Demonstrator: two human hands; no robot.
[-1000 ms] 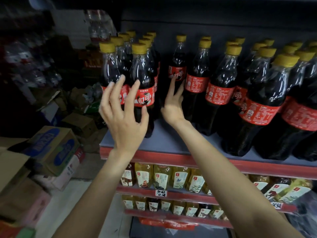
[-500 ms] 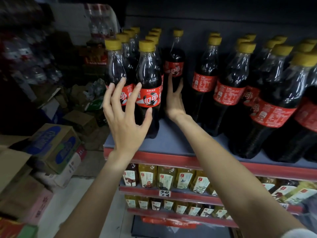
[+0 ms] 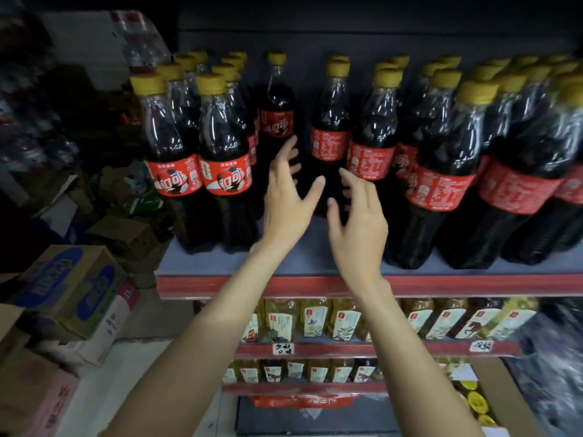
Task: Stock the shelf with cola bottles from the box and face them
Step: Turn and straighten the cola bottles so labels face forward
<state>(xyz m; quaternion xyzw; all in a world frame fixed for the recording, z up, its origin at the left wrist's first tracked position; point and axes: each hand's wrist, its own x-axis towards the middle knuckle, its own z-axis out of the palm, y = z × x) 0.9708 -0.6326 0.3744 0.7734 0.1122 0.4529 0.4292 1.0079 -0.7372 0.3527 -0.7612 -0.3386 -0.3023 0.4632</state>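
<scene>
We see both hands released at the frame centre, left hand (image 3: 285, 197) and right hand (image 3: 358, 216), grasping nothing. The cola bottles (image 3: 331, 134) stand on the shelf (image 3: 315, 283), behind the fingers.

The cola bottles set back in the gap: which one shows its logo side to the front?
The left bottle, beside the left hand's fingertips; its neighbour shows small print.
</scene>
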